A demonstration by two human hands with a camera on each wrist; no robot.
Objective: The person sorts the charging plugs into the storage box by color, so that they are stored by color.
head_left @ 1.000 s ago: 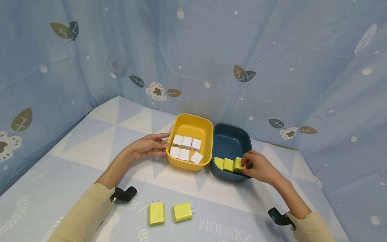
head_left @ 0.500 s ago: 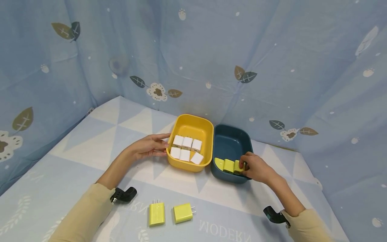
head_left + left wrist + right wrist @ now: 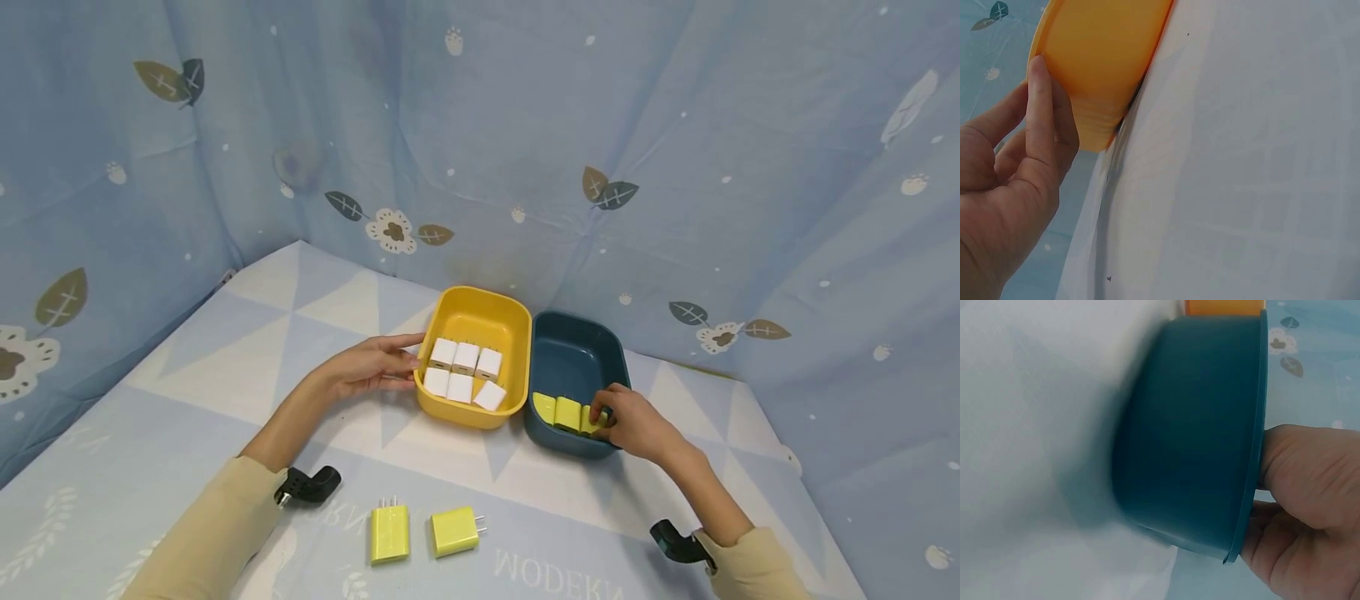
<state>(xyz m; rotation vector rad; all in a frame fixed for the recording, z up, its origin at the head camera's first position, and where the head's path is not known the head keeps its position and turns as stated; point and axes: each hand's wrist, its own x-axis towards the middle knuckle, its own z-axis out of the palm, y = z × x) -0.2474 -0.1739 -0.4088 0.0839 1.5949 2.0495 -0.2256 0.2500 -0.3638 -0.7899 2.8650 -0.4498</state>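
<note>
My left hand (image 3: 369, 365) rests its fairly straight fingers against the left side of a yellow box (image 3: 480, 304); in the left wrist view a fingertip (image 3: 1037, 67) touches this box near its rim. Several white charger plugs (image 3: 466, 358) lie in two rows inside. Beside it stands a dark blue box (image 3: 573, 342). Reaching over its right rim, my right hand (image 3: 641, 425) pinches a yellow charger plug (image 3: 590, 420) at the end of a row of yellow plugs (image 3: 567, 414). The right wrist view shows the blue wall (image 3: 1191, 425) hiding the fingertips.
Two more yellow charger plugs (image 3: 389, 534) lie on the patterned tablecloth (image 3: 555, 542) in front of the boxes, prongs showing. A blue curtain (image 3: 495, 133) hangs close behind the boxes. Both wrists carry black camera mounts (image 3: 311, 485).
My right hand has shifted slightly left and down, and the yellow plug at its fingertips sits closer against the row. My left hand stays at the yellow box.
</note>
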